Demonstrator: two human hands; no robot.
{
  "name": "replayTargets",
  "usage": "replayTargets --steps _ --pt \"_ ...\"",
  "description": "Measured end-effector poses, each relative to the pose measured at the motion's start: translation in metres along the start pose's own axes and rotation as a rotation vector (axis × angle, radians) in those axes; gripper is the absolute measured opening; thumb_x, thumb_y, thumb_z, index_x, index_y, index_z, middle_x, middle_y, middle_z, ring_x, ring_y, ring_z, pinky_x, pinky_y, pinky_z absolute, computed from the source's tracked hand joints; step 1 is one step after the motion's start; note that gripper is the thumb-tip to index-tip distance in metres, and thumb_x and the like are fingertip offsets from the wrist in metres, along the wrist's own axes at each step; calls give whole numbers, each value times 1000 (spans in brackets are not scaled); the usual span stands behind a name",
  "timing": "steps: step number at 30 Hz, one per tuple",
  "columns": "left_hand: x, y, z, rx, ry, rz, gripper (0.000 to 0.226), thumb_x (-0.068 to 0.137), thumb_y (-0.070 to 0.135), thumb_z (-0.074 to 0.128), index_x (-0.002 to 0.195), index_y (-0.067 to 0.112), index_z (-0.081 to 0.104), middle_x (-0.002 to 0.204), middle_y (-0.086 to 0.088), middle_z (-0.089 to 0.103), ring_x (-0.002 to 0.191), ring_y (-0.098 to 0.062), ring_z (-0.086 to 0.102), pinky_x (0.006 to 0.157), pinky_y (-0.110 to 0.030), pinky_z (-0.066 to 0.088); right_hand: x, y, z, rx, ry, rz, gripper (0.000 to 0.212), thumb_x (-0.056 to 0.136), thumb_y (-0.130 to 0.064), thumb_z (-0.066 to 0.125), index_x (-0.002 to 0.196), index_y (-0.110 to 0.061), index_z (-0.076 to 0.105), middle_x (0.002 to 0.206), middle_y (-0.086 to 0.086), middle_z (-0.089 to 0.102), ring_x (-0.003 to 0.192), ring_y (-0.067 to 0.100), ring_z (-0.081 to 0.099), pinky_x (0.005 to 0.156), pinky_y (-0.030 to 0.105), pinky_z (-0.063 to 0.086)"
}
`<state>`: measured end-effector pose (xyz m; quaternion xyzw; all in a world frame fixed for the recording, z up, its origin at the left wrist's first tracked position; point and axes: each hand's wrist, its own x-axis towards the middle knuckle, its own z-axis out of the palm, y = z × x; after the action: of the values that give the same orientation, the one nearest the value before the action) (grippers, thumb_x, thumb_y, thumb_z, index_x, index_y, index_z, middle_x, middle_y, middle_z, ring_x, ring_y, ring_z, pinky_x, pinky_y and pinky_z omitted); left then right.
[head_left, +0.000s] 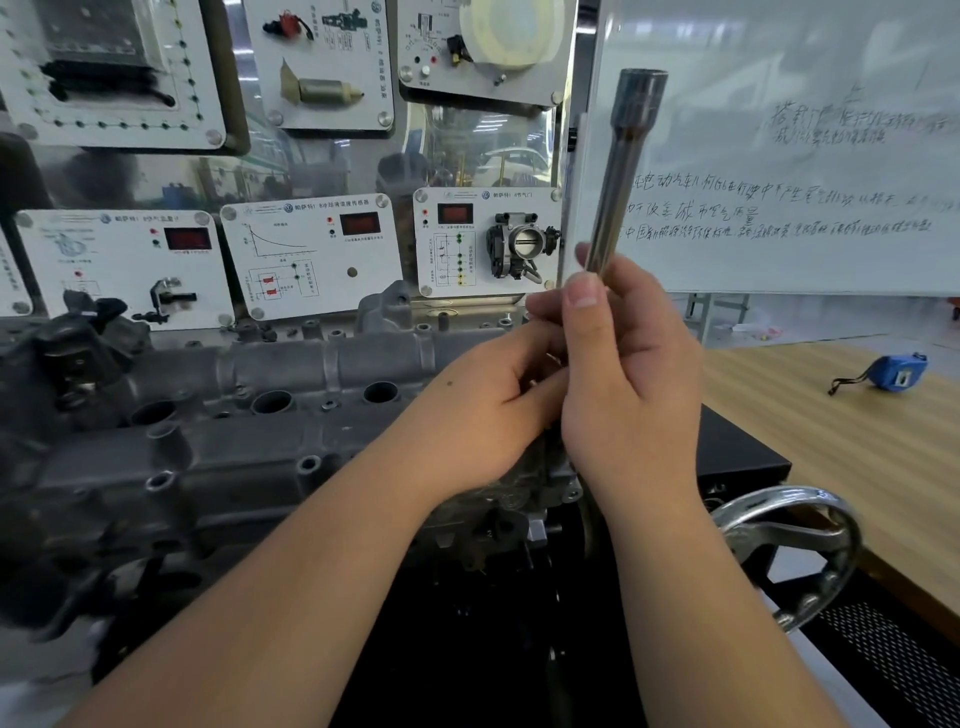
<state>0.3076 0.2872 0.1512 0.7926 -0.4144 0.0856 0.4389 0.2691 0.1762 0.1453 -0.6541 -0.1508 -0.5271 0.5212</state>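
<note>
A long steel socket tube (621, 171) stands upright in front of me, its wider open end at the top. My right hand (623, 374) grips its lower part, thumb along the shaft. My left hand (488, 400) sits just left of it, fingers curled round the tube's bottom end, which is hidden between both hands. Below and to the left lies a grey engine cylinder head (218, 415) with round plug wells.
Sensor display panels (311, 254) stand behind the engine, a whiteboard (779, 171) to the right. A chrome handwheel (789, 551) sits at lower right by the black stand. A blue tape measure (896, 371) lies on the wooden table (831, 431).
</note>
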Motion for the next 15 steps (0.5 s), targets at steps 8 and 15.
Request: replayTargets --steps 8,15 --pt "-2 -1 -1 -74 -12 -24 22 107 33 50 122 32 66 109 13 73 102 -1 68 93 -34 54 0 0 2 25 51 34 20 101 -44 41 99 -42 61 93 -15 75 90 7 72 77 29 57" --pt "0 -3 1 -50 19 14 9 103 30 57 110 28 63 91 6 72 74 -10 69 68 -31 58 0 0 2 107 43 74 7 100 -46 49 105 -44 53 93 -12 77 91 10 74 81 34 58"
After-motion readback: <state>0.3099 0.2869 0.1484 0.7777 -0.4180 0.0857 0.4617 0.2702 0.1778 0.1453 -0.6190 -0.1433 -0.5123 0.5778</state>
